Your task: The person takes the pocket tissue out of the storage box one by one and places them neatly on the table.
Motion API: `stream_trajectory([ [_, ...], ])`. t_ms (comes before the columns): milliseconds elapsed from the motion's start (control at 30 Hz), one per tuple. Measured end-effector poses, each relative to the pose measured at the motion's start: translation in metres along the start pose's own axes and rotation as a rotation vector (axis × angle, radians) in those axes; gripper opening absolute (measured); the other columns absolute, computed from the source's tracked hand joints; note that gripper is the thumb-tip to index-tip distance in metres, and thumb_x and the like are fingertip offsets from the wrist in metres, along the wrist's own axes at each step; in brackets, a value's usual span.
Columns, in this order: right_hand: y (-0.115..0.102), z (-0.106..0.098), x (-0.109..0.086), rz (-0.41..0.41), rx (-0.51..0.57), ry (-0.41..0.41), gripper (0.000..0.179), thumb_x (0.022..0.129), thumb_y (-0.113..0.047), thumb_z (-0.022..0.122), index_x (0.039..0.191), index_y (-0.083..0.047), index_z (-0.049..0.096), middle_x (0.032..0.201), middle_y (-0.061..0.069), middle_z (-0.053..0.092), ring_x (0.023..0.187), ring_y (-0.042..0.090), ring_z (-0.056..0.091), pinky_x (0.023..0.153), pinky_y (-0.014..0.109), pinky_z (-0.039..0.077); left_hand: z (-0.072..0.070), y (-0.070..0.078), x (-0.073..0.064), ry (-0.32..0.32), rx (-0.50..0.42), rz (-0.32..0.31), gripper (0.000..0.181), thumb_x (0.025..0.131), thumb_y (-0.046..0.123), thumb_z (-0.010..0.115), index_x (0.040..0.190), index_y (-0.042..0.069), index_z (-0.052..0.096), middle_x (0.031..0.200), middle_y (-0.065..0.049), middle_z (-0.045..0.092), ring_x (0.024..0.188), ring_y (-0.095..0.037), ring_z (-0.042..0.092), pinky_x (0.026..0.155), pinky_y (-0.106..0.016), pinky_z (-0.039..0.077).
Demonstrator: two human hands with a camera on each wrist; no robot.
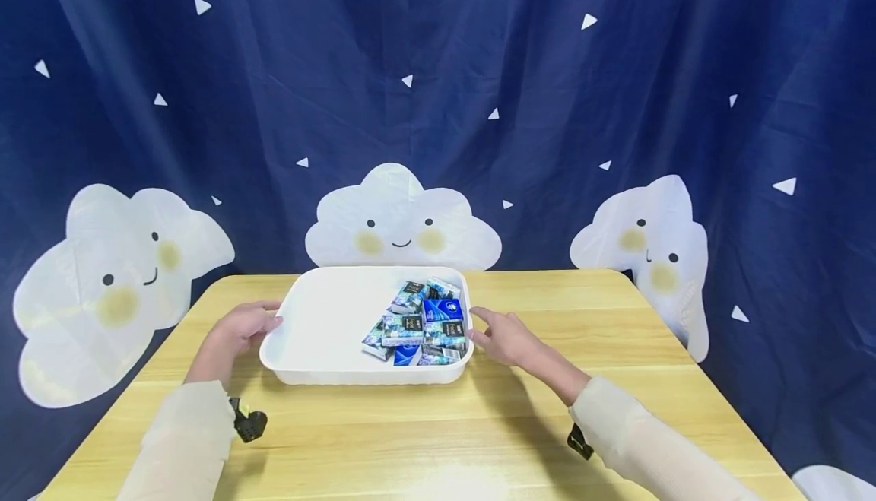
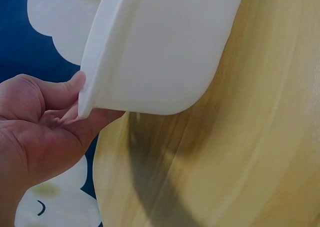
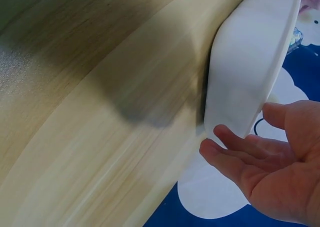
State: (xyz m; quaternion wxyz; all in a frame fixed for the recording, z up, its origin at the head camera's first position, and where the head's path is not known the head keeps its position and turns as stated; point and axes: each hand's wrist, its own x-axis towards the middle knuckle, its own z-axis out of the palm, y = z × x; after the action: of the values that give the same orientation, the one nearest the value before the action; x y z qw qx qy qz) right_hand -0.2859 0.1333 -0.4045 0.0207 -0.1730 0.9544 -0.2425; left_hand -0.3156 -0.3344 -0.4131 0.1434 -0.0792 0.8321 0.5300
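Note:
A white rectangular plastic bin sits on the table between my hands. At its right end lies a loose pile of small printed packs, among them a blue pack and a floral pack with a dark label. My left hand grips the bin's left rim; in the left wrist view the thumb presses on the rim and the fingers reach underneath. By the bin's right side is my right hand, its fingers loosely extended. In the right wrist view its thumb meets the rim and the fingertips are near the lower wall.
The light wooden table has rounded far corners. Behind it hangs a dark blue curtain with white clouds and triangles. A small black device is strapped at the left wrist, and another black device at the right.

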Motion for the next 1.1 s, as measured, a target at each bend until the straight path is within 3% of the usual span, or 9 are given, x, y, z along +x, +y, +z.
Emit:
stream_trajectory([
  [300,0.001,0.003,0.001,0.001,-0.003,0.004,0.052,0.102,-0.027,0.062,0.148,-0.005,0.051,0.096,0.016,0.076,0.083,0.021,0.072,0.084,0.043,0.06,-0.003,-0.009,0.001,-0.046,-0.108,0.025,0.059,0.105,0.005,0.046,0.153,-0.016,0.02,0.138,-0.032,0.051,0.097,-0.011,0.064,0.088,-0.033,0.061],
  [600,0.002,0.002,0.0,0.003,0.012,0.008,0.051,0.102,-0.027,0.062,0.147,-0.006,0.052,0.099,0.018,0.076,0.087,0.025,0.074,0.088,0.045,0.06,-0.002,-0.012,0.003,-0.062,-0.193,-0.017,0.061,0.107,0.008,0.044,0.155,-0.015,0.013,0.149,-0.036,0.037,0.096,-0.009,0.063,0.088,-0.031,0.06],
  [633,0.002,0.002,0.0,0.002,0.011,0.012,0.051,0.102,-0.027,0.062,0.147,-0.006,0.052,0.099,0.018,0.076,0.086,0.025,0.074,0.088,0.045,0.06,-0.003,-0.012,0.004,-0.066,-0.2,-0.017,0.061,0.108,0.008,0.044,0.155,-0.015,0.013,0.143,-0.036,0.044,0.095,-0.008,0.062,0.087,-0.03,0.06],
  [733,0.004,0.002,0.001,-0.004,0.003,0.021,0.05,0.102,-0.027,0.062,0.147,-0.006,0.053,0.096,0.017,0.076,0.084,0.023,0.073,0.089,0.046,0.059,-0.005,-0.016,0.004,-0.091,-0.221,0.003,0.062,0.108,0.008,0.043,0.155,-0.015,0.009,0.118,-0.022,0.064,0.092,-0.006,0.063,0.085,-0.027,0.06],
  [833,0.005,0.003,0.002,-0.004,-0.003,0.021,0.051,0.102,-0.028,0.062,0.147,-0.006,0.053,0.089,0.015,0.076,0.077,0.019,0.071,0.088,0.046,0.058,-0.006,-0.02,0.005,-0.109,-0.223,0.029,0.062,0.108,0.008,0.042,0.155,-0.015,0.01,0.099,0.005,0.066,0.088,-0.004,0.064,0.082,-0.023,0.06],
  [967,0.005,0.004,0.002,-0.001,-0.004,0.013,0.051,0.102,-0.028,0.062,0.147,-0.005,0.052,0.081,0.011,0.074,0.071,0.015,0.066,0.088,0.046,0.057,-0.006,-0.02,0.004,-0.106,-0.19,0.044,0.06,0.108,0.009,0.042,0.155,-0.015,0.013,0.099,0.004,0.067,0.088,-0.004,0.065,0.082,-0.024,0.06],
  [1100,0.005,0.003,0.001,0.009,0.003,0.01,0.051,0.103,-0.028,0.061,0.148,-0.006,0.052,0.079,0.009,0.073,0.07,0.014,0.065,0.091,0.047,0.056,-0.006,-0.018,0.004,-0.083,-0.138,0.038,0.06,0.108,0.01,0.044,0.154,-0.016,0.016,0.109,-0.004,0.068,0.089,-0.004,0.065,0.082,-0.025,0.06],
])
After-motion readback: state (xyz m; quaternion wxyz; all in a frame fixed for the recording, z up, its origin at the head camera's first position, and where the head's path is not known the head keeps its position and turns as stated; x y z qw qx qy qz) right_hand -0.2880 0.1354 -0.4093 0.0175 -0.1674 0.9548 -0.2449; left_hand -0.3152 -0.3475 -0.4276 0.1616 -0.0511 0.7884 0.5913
